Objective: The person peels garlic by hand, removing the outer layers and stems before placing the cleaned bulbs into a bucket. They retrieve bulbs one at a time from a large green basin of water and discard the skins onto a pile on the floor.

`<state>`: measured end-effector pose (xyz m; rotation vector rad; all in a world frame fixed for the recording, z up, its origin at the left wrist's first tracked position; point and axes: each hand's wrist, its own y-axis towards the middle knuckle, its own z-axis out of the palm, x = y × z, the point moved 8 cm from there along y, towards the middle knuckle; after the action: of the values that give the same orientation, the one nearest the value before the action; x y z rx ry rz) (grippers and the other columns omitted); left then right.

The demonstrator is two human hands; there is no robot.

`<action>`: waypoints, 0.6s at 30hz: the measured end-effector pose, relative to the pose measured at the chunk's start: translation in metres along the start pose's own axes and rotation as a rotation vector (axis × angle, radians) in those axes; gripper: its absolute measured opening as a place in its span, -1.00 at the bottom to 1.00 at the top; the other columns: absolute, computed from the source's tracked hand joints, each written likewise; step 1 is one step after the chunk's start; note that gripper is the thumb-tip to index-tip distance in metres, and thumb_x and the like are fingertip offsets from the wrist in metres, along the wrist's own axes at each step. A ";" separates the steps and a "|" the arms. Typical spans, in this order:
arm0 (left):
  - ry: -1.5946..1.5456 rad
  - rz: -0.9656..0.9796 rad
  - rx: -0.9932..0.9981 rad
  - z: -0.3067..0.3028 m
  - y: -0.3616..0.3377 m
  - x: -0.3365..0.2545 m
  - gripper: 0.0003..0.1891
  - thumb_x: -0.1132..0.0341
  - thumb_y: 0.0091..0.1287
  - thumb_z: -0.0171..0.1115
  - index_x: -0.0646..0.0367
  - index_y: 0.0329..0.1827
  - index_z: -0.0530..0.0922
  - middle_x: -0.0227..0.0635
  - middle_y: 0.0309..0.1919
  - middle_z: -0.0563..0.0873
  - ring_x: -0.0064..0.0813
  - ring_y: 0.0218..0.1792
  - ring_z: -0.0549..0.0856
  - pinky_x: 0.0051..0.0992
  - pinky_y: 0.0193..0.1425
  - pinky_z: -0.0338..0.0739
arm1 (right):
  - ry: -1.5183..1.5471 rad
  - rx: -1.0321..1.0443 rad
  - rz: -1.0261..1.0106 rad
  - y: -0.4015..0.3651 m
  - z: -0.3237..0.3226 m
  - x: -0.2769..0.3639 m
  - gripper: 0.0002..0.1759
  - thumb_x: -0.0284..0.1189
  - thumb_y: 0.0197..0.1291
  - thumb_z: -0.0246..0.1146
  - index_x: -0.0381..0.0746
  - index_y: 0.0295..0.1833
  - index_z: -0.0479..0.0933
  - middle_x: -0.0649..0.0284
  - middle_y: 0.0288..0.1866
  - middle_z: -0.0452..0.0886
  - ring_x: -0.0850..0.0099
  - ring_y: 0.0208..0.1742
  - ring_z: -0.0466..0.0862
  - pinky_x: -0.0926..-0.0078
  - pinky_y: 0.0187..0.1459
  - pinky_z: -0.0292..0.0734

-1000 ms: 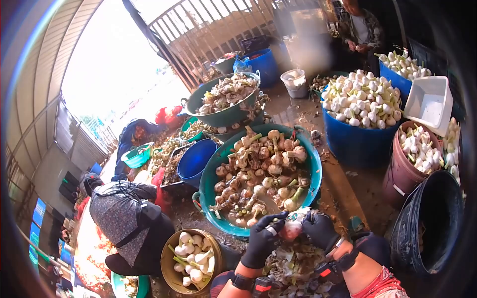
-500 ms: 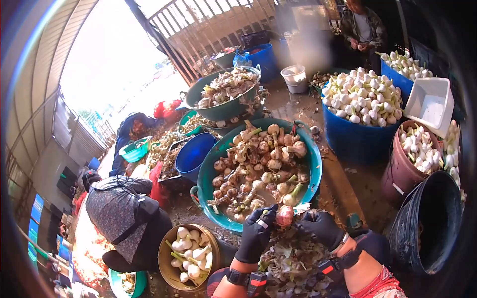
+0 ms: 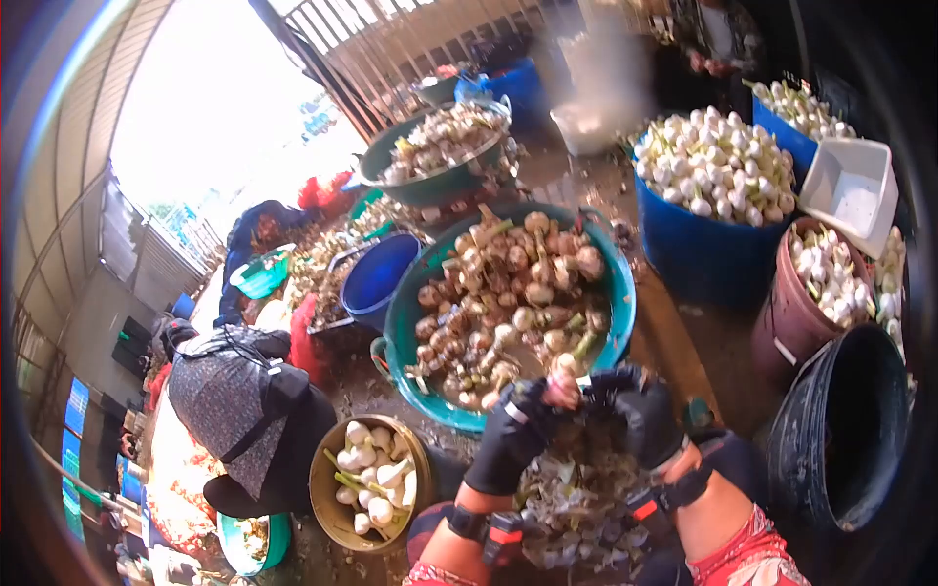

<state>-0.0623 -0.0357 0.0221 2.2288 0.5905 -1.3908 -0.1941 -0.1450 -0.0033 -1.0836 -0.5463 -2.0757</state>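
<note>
My left hand (image 3: 513,435), in a black glove, is closed around a pinkish garlic bulb (image 3: 563,391) at the near rim of a green tub (image 3: 399,337). Right beside the bulb, my gloved right hand (image 3: 635,415) has its fingers curled in; what they pinch is hidden. Inside the tub lie many unpeeled garlic bulbs (image 3: 513,264) with brown, dirty skins. Loose papery garlic skins (image 3: 581,513) are heaped below my hands, between my legs.
A tan bucket (image 3: 320,488) of peeled garlic stands at left, near a crouching person (image 3: 234,400). On the right are a heaped blue tub (image 3: 684,264), a mauve bucket (image 3: 772,342), a white basin (image 3: 860,186) and a black bucket (image 3: 840,430). Another person (image 3: 718,49) sits behind.
Both hands and the bulb have risen slightly in view. My right hand has turned inward, its fingers now closer to the bulb. The camera view has shifted a little.
</note>
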 end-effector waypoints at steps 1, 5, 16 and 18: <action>0.214 0.289 -0.117 -0.008 -0.003 -0.030 -0.72 0.33 0.17 0.33 0.27 -0.12 0.57 -0.06 -0.35 0.65 -0.05 -0.32 0.64 -0.27 -0.22 0.53 | 0.017 -0.045 0.018 -0.003 0.000 0.004 -0.75 -0.61 0.21 0.02 -0.32 -0.03 0.52 0.22 -0.17 0.64 0.49 -0.20 0.63 0.54 -0.07 0.55; 0.038 0.432 -0.157 0.001 -0.007 -0.015 -0.68 0.50 0.11 0.40 0.32 -0.08 0.54 -0.07 -0.31 0.66 -0.16 -0.23 0.70 -0.37 -0.19 0.58 | -0.241 -0.045 -0.198 -0.001 0.008 -0.001 -0.85 -0.58 0.18 0.26 -0.26 -0.13 0.50 0.41 -0.30 0.58 0.65 -0.27 0.53 0.64 -0.19 0.48; -0.910 -0.272 -0.033 0.024 -0.010 0.023 -0.72 0.50 0.28 0.21 0.27 0.03 0.45 -0.29 -0.20 0.57 -0.39 -0.11 0.64 -0.34 -0.05 0.61 | -0.922 -0.183 -0.472 -0.009 0.022 0.018 -0.83 -0.50 0.11 0.32 -0.26 -0.18 0.52 0.22 -0.33 0.60 0.55 -0.30 0.57 0.48 -0.23 0.50; -0.728 -0.166 -0.023 0.023 -0.011 0.016 -0.75 0.44 0.31 0.20 0.26 0.02 0.46 -0.30 -0.21 0.57 -0.39 -0.11 0.64 -0.33 -0.02 0.60 | -0.973 -0.232 -0.580 -0.010 0.024 0.025 -0.89 -0.46 0.09 0.22 -0.28 -0.40 0.50 0.01 -0.40 0.56 0.06 -0.28 0.59 0.28 -0.30 0.47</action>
<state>-0.0785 -0.0379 -0.0025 1.5031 0.5194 -2.0990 -0.1986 -0.1332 0.0306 -2.3035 -1.2106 -1.9745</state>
